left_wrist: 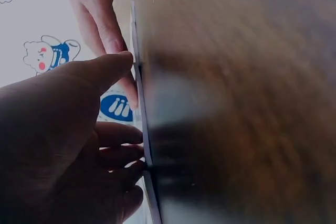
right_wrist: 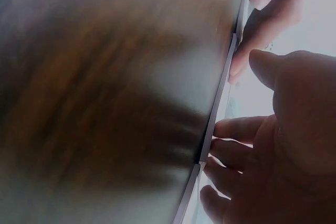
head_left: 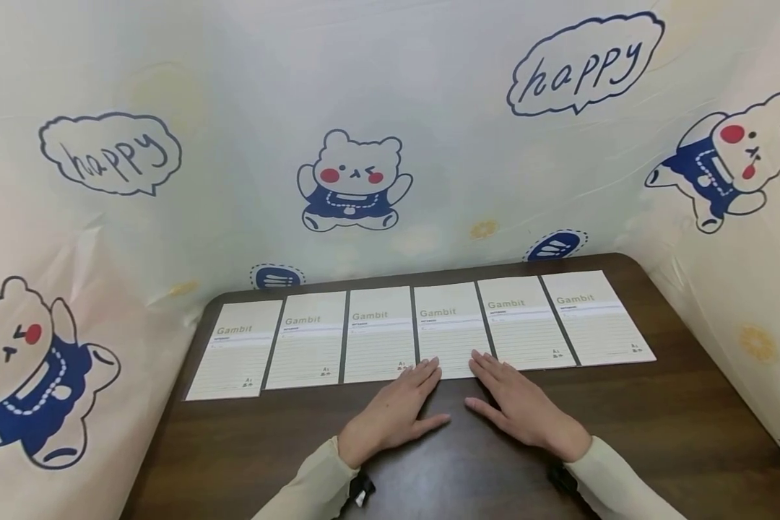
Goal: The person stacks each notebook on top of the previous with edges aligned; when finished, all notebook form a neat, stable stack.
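Notebooks: six pale notebooks lie flat in one row from left to right on the far part of the worktop [head_left: 286,448], with narrow dark gaps between them.
Left hand: the left hand [head_left: 393,408] is open, palm down, with the fingers extended and the thumb apart; it has hold of nothing. Its fingertips rest at the near edge, where the third notebook [head_left: 380,332] and the fourth notebook [head_left: 451,336] meet.
Right hand: the right hand [head_left: 526,412] is also open and grasps nothing. Its fingertips rest at the near edge, where the fourth notebook and the fifth notebook [head_left: 526,328] meet.
Thumbs: the two thumbs point toward each other over the worktop, near but apart.
Left end: the first notebook [head_left: 230,365] and the second notebook [head_left: 305,354] lie to the left of both hands.
Right end: the sixth notebook [head_left: 598,325] lies to the right of both hands.
Covers: each one carries the word "Gambit" and ruled lines.
Sleeves: pale, with dark bands [head_left: 362,490] at the wrists.
Backdrop: a light sheet [head_left: 247,217] with printed bears [head_left: 354,206] stands behind the worktop.
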### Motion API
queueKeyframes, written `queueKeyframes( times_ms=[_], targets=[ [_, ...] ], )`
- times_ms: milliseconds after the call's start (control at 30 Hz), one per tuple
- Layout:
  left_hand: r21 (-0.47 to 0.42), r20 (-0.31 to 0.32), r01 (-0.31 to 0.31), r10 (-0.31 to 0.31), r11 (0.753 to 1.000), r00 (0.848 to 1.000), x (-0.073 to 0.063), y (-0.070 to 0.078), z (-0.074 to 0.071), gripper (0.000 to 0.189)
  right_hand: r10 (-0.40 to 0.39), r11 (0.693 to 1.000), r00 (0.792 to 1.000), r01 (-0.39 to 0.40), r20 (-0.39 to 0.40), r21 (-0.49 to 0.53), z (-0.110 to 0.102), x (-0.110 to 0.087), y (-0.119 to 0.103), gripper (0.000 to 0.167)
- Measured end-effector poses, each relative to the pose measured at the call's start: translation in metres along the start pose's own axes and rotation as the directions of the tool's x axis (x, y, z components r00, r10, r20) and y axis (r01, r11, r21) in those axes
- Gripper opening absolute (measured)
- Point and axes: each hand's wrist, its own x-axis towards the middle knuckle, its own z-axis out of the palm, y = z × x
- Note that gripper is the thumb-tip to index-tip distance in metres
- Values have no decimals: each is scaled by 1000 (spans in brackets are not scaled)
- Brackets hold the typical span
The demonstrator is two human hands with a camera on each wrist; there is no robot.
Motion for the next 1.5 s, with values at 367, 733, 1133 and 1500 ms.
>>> queueKeyframes(
  times_ms=[367, 733, 1133, 1500],
  targets=[
    [9, 30, 10, -10, 1000, 999, -4, 8, -4, 94, 0, 1000, 1000, 0, 5, -8, 2, -6, -4, 78],
    [-56, 67, 17, -13, 998, 998, -20, 22, -4, 86, 11, 1000, 1000, -11, 6, 8, 3, -30, -16, 74],
    [-703, -216, 166, -429, 692, 877, -28, 18, 1, 59, 339, 922, 880, -241, -332, 304, -4, -14, -12, 33],
    [-985, 94, 155, -538, 70, 838, -34, 22, 2, 59, 555, 698, 830, -427, -58, 575, -14, -13, 1, 38]
  ],
)
